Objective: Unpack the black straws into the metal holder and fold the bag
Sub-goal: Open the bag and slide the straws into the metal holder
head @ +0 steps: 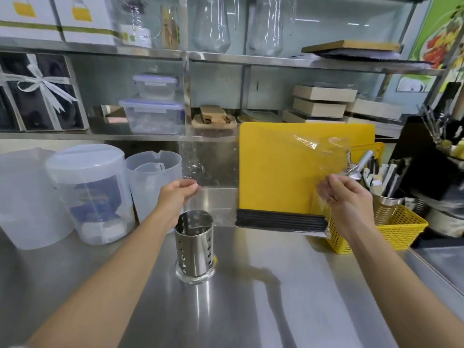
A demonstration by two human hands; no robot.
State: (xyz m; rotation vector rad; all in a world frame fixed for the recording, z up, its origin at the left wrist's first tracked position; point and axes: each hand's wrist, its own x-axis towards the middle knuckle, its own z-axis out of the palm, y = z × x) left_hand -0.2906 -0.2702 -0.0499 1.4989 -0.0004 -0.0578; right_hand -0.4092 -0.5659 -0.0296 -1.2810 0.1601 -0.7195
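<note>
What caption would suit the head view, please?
Left hand and right hand hold clear bag of black straws beside metal holder.

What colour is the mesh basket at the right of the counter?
Yellow; the plastic mesh basket shows best in the head view.

The metal holder [193, 247] is polished steel, mirror-bright, with punched holes in its wall. The counter [251, 310] under it is steel too, smooth, with a softer brushed shine. The bag [321, 156] is thin clear plastic, glossy and wrinkled, catching white highlights. The black straws [281, 219] inside it look like smooth plastic with a dull sheen. The cutting board [271, 167] behind is yellow plastic, matt. The basket [401, 232] is yellow plastic mesh. The pitchers [90, 192] at left are frosted, half-clear plastic
</note>
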